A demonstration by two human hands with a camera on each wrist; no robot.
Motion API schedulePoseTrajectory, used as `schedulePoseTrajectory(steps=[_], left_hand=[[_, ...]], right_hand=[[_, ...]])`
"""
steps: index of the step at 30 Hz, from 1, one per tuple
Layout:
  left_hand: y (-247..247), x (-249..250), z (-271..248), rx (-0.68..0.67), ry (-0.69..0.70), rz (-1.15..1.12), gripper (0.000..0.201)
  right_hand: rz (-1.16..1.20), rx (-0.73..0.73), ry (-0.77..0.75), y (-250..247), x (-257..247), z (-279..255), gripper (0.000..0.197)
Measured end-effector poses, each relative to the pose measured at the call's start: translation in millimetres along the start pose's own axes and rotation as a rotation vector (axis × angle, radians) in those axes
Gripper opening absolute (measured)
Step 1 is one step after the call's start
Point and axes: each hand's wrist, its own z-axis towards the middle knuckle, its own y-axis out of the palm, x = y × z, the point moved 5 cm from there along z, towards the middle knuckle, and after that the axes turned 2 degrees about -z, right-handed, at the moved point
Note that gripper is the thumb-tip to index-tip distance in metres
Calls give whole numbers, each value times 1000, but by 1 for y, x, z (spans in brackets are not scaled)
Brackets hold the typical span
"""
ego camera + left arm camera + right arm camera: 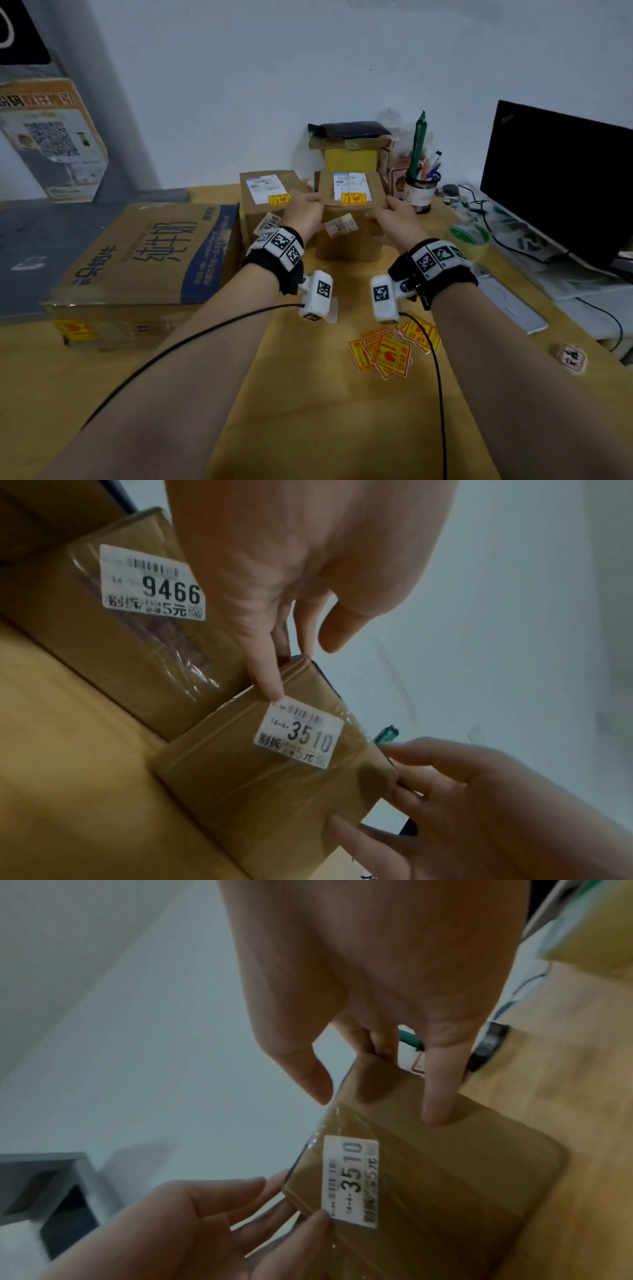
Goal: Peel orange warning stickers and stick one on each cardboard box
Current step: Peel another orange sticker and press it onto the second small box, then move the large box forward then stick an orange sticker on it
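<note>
Left hand (303,214) at 9 o'clock and right hand (394,221) at 3 pinch edges of the 3510 box (346,248), fingers barely curled.

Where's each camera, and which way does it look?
Head: on the person's head, looking forward and down at the wooden desk; both forearms show, left hand and right hand holding the small brown cardboard box.
Left wrist: on the left wrist, looking along the hand at that box; both hands show.
Right wrist: on the right wrist, facing the box from the opposite side; both hands show.
Both wrist views share the white 3510 label.
</note>
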Motion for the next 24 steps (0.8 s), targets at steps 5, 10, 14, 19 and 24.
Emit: schedulePoseTrajectory(steps=[5,10,14,19,24], left_hand=[[7,3,3,-6,29,15,38],[-5,9,-10,20,147,110,31],[-21,23,-33,57,257,155,29],[-60,34,-66,151,357,237,35],[-107,31,-89,246,359,248,32]], right_hand=[[57,-25,17,2,7,19,47],[-151,98,-71,3,-6,13,58],[-263,194,-106,9,-12,5,101],[-263,64,-106,40,-40,-48,67],[-329,-104,-106,78,-50,-84,53]])
